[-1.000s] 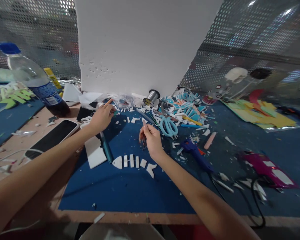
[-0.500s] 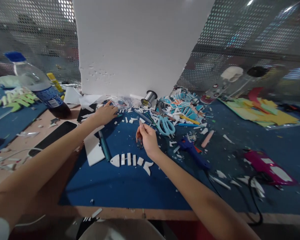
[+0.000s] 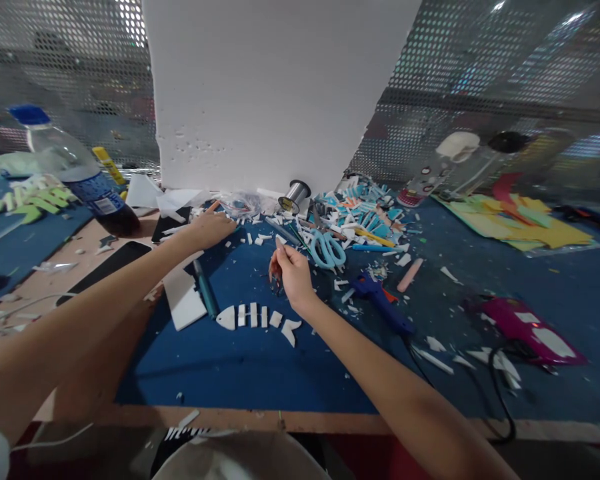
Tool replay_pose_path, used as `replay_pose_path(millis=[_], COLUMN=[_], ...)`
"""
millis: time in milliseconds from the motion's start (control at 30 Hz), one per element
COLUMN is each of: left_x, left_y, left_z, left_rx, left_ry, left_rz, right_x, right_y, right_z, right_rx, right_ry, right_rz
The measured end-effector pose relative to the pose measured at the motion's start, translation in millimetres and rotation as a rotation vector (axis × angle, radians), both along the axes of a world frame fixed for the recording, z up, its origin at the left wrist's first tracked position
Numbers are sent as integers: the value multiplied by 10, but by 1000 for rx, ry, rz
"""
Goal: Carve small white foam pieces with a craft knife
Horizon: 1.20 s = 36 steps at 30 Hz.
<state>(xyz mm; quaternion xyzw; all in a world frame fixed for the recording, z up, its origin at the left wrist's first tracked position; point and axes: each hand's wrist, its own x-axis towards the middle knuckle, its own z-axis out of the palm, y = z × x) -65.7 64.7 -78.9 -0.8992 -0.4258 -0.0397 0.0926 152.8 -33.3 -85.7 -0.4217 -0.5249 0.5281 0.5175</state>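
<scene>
My left hand point(image 3: 215, 227) reaches to the far side of the blue mat, beside a clear plastic bag point(image 3: 241, 204). Its fingers are stretched out and partly hidden, with nothing visible in them. Above the middle of the mat, my right hand point(image 3: 294, 272) is closed, thumb pressed to the fingers. Something small and dark, perhaps thin wire, shows by its lower fingers, too blurred to name. Nearer me lies a fish skeleton of white foam pieces point(image 3: 254, 315), its head to the left and its tail to the right. A teal pen-like tool point(image 3: 206, 290) and a white foam sheet point(image 3: 184, 300) lie left of it.
Light-blue scissors point(image 3: 328, 250), a wire spool point(image 3: 295, 196) and a heap of foam scraps point(image 3: 365, 212) lie at the back. A blue glue gun point(image 3: 384, 303) with a cord is on the right. A cola bottle point(image 3: 94, 183) and a phone point(image 3: 107, 267) are left.
The view has shifted slightly, so the table things sit a little further left. My left hand's fingers have moved slightly beside the bag; my right hand stays closed in nearly the same place.
</scene>
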Motion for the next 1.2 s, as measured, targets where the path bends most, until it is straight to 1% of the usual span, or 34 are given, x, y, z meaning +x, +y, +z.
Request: replay_pose_path(millis=[100,200,300,367,467,600,667,767,867,933,1067,1200], left_x=[11,16,-5,-33,-48,72,175,315,415,475,589,634], left_y=[-27,-41,-57,-92,-205,-479,-646,-872,-1007,-1047,-1078,-1094], left_z=[48,86,116,141,190,249,260,245,198,160,102,61], left_rx=[-11,-9,-1,-4,-24,-108,-190,-336,-498,-601,-741,-860], left_ry=[-1,78,112,77,-62,-409,-576,-780,-989,-1129,-1250,-1215], left_rz=[-11,7,76,135,196,176,153,166,216,206,262,258], right_x=[-1,-3,-1,1,2,-1,0,9,22,30,29,4], right_y=[11,19,18,15,10,5,8,20,20,4,-53,-104], right_z=[-23,-27,-2,15,24,15,5,-10,-7,11,53,76], right_rx=[-9,-10,-15,-17,-5,5,7,10,9,13,43,55], right_ry=[15,25,15,3,-7,-22,-28,-32,-23,-34,-83,-75], right_rz=[4,0,-15,-24,-27,-26,-34,-53,-58,-50,-39,0])
